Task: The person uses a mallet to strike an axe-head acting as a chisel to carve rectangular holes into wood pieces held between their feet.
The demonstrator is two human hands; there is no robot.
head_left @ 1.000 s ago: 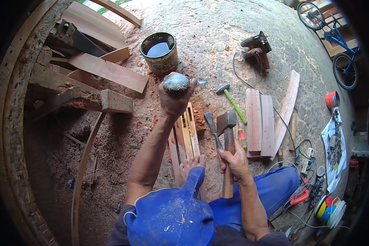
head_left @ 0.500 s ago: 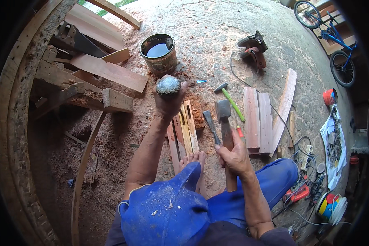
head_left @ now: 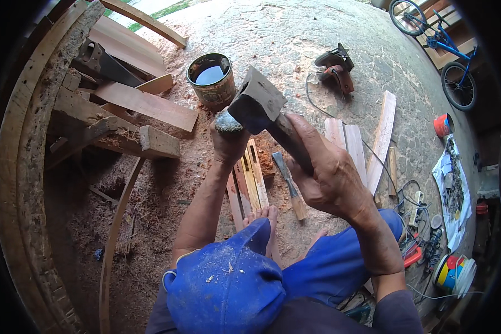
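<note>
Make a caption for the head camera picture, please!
Right hand grips a hatchet; left hand clasps a round-ended thing; wood shavings below.

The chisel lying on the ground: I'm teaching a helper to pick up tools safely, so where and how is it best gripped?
Its wooden handle looks the best place, taken from above and from the person's side: the chisel lies with that end nearer them, while its wider metal blade points away.
</note>
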